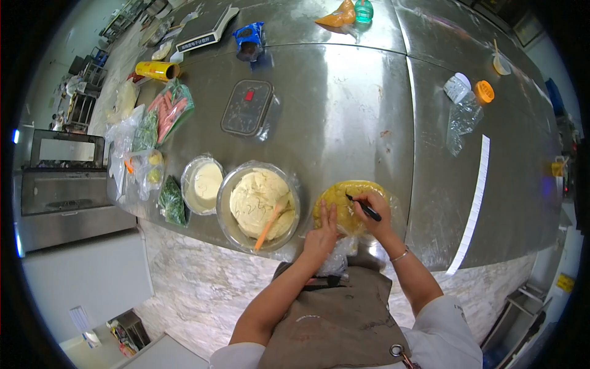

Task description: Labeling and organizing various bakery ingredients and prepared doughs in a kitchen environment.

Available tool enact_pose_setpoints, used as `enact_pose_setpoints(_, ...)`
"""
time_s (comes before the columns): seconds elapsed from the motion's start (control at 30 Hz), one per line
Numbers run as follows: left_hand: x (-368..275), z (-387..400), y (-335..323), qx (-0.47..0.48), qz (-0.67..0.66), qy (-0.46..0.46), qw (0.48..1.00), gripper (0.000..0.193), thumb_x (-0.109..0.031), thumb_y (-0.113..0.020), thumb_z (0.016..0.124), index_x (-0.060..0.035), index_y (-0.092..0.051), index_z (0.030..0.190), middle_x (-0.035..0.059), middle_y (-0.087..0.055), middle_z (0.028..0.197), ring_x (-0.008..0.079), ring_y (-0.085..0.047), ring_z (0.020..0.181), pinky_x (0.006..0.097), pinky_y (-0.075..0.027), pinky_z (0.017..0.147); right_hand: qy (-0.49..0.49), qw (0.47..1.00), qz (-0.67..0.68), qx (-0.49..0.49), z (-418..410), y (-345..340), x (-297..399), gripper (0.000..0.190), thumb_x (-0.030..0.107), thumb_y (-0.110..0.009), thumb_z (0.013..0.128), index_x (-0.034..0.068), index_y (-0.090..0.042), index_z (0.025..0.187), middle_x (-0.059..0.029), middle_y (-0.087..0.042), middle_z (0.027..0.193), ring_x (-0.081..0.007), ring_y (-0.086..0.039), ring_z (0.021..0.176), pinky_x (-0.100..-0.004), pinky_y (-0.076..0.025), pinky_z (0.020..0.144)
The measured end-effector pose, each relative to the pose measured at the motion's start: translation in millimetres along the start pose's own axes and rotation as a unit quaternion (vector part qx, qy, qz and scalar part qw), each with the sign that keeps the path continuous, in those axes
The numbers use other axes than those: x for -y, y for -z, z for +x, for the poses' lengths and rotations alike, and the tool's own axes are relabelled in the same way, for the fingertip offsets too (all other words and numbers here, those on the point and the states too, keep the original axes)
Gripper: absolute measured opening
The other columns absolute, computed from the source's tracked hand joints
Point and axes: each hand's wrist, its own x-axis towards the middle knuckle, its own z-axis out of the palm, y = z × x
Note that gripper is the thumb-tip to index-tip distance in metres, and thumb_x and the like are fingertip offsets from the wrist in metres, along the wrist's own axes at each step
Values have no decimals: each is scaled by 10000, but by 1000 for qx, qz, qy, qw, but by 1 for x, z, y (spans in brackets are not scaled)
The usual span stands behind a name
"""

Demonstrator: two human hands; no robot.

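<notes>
A clear plastic bag of yellow paste (pixel 346 213) lies flat at the near edge of the steel table, before my body. My right hand (pixel 374 212) grips a black marker pen (pixel 368 210), its tip at the upper part of the bag. Resting on the bag's left side, my left hand (pixel 326 228) has its fingers extended and holds nothing that I can see. To the left stands a film-covered bowl of pale cream-like mixture (pixel 258 198) with handwriting on the film and an orange spatula (pixel 269 226). A smaller covered bowl (pixel 207 180) is beside it.
A lidded plastic container (pixel 247 107), a blue packet (pixel 249 39) and a digital scale (pixel 207 30) lie farther back. Bagged sausages (pixel 169 113) and greens (pixel 172 203) are at left. A white paper strip (pixel 474 203), an orange lid (pixel 484 92) and a white jar (pixel 457 87) are right.
</notes>
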Motion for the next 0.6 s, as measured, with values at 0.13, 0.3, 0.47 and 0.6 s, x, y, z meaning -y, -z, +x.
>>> enact_pose_setpoints(0.13, 0, 0, 2, 2, -11, 0, 1000, 924, -369, -658, 843, -2, -119, 1497, 293, -49, 1545, 377, -676, 647, 439, -544, 509, -28, 999, 3, 23, -6, 2, -8, 110, 94, -695, 787, 47, -643, 872, -94, -625, 795, -231, -612, 711, -323, -484, 650)
enact_pose_setpoints(0.3, -1, 0, 7, 5, -23, 1, 1000, 911, -356, -660, 840, -4, -133, 1494, 295, -76, 1541, 388, -674, 657, 437, -546, 519, -11, 1000, 19, -8, -1, 3, 0, 112, 102, -687, 791, 40, -648, 876, -102, -627, 775, -235, -625, 704, -327, -492, 632)
enact_pose_setpoints(0.47, -1, 0, 6, 11, -31, 5, 999, 899, -344, -659, 841, -19, -138, 1497, 292, -90, 1540, 396, -674, 667, 443, -546, 526, -51, 998, 37, -24, -2, 8, 3, 107, 80, -689, 787, 36, -649, 876, -100, -629, 774, -226, -626, 697, -329, -495, 629)
enact_pose_setpoints(0.6, -2, 0, 9, 23, -45, 15, 999, 889, -336, -653, 845, -43, -134, 1505, 277, -81, 1548, 407, -676, 707, 454, -552, 557, -47, 998, 34, -23, 0, 9, 2, 107, 73, -692, 783, 34, -649, 873, -99, -628, 772, -223, -627, 691, -331, -494, 625)
